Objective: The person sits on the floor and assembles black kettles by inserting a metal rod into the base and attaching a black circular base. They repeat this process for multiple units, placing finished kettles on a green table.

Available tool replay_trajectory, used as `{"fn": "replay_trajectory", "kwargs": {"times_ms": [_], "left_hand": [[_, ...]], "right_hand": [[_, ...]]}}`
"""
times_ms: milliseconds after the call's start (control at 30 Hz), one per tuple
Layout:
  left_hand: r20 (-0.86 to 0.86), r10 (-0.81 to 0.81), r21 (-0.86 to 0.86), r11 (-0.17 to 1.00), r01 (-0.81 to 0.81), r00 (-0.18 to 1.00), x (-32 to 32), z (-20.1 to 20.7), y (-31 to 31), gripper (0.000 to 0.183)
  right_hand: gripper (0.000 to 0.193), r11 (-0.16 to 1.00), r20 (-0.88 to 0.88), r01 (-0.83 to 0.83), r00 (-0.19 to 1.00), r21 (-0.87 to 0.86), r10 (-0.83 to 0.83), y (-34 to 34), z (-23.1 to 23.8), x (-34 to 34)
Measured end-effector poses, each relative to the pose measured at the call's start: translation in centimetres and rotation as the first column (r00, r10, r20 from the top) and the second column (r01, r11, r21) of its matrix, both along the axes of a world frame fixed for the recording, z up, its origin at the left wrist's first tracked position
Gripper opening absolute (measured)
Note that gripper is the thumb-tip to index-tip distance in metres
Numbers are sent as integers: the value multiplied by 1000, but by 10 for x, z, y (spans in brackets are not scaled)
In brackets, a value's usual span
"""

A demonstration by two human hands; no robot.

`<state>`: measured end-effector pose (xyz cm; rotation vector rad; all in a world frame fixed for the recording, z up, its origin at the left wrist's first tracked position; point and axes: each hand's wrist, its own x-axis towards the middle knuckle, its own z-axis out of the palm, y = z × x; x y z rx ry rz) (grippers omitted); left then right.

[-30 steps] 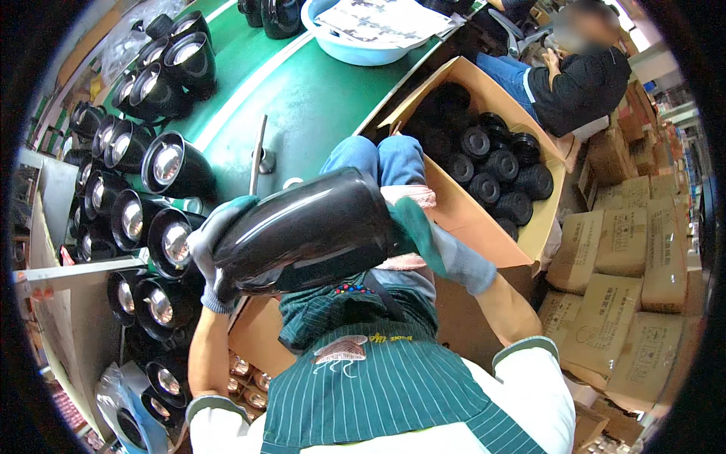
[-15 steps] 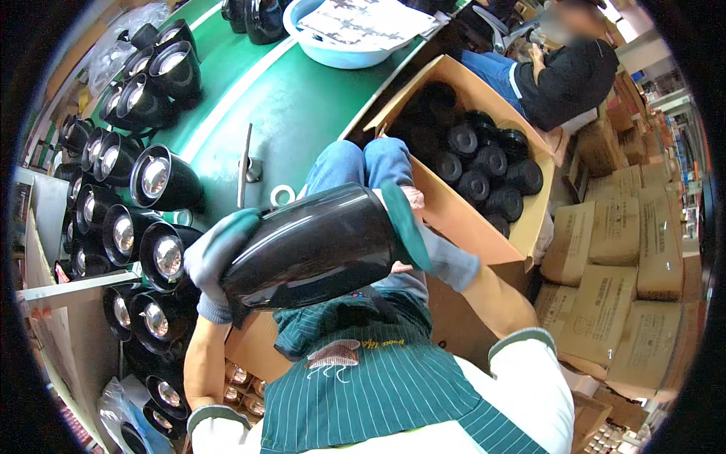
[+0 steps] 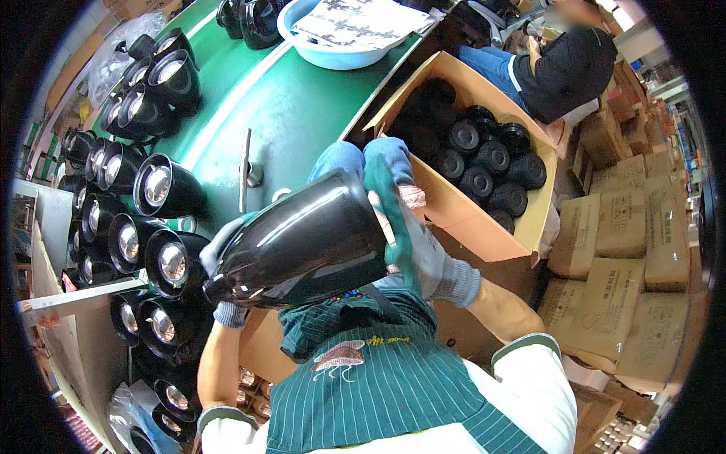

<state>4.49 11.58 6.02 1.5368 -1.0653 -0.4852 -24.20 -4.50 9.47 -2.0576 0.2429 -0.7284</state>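
Note:
A glossy black bell-shaped lamp housing [image 3: 302,242] lies tilted across my lap, its narrow end toward the left and its wide end toward the right. My gloved left hand [image 3: 221,253] grips the tapered end from behind, with most of its fingers hidden by the housing. At the wide rim, my gloved right hand [image 3: 408,238] is stretched out flat, fingers pointing away from me, slightly smeared by motion. Its palm faces the opening; whether it touches the rim is hard to tell. The inside of the housing is hidden.
Several black housings with shiny reflectors [image 3: 172,265] crowd the left side. An open carton [image 3: 461,234] of round black parts stands at right. A blue basin [image 3: 340,57] sits on the green table [image 3: 227,163]. Stacked cartons [image 3: 605,310] and a seated person [image 3: 567,72] are at right.
The housing has turned, its narrow end dropping toward me and its wide end rising. My right hand has gone from curling round the rim to lying flat beside it.

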Motion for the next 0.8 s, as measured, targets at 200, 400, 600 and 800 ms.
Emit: {"fn": "replay_trajectory", "kwargs": {"times_ms": [200, 400, 600, 800], "left_hand": [[-981, -44, -10, 985, 175, 190, -13, -71, 28, 38], [497, -69, -144, 976, 161, 865, -19, 64, -12, 36], [693, -126, -98, 959, 267, 710, -40, 90, -11, 30], [133, -98, 16, 995, 97, 986, -46, 40, -5, 34]], "right_hand": [[108, 971, 207, -24, 975, -239, 75, -1, 15, 15], [63, 298, 134, -36, 940, 954, -315, 40, -39, 8], [57, 69, 170, -159, 966, 985, -196, 19, -125, -24], [87, 988, 201, 134, 973, -73, -117, 31, 36, -33]]}}
